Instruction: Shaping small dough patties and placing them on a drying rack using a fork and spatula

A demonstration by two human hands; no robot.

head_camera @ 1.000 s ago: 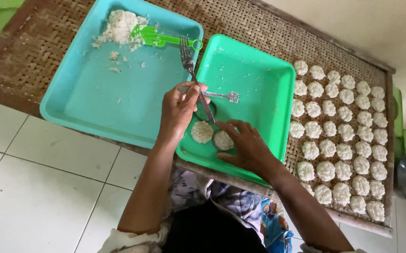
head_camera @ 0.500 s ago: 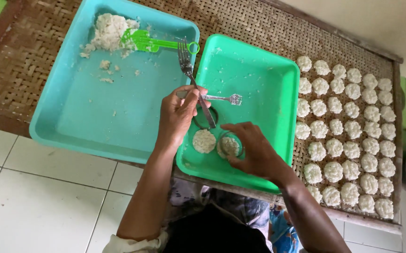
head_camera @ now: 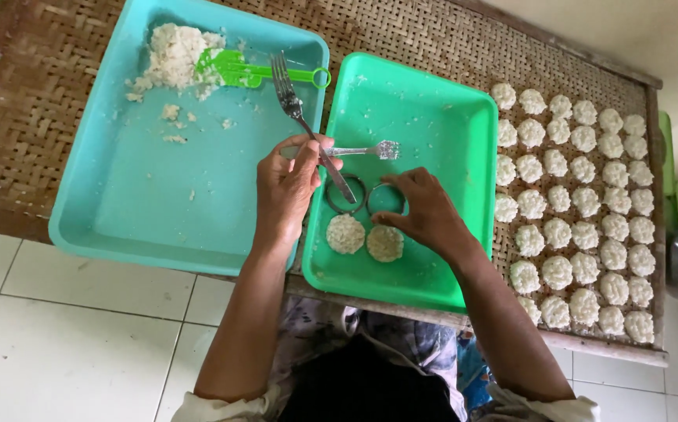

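Woven table (head_camera: 42, 117): left hand (head_camera: 292, 184) grip closed on fork (head_camera: 307, 125); right hand (head_camera: 425, 211) pinches ring mould (head_camera: 386, 199) in green tray (head_camera: 432, 117).

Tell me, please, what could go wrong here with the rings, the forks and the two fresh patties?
The two fresh patties lie almost touching, so they might stick together. The left hand holds two forks just above the two metal rings; a slip could dent a patty. The right hand, at one ring, could smear the nearest patty.
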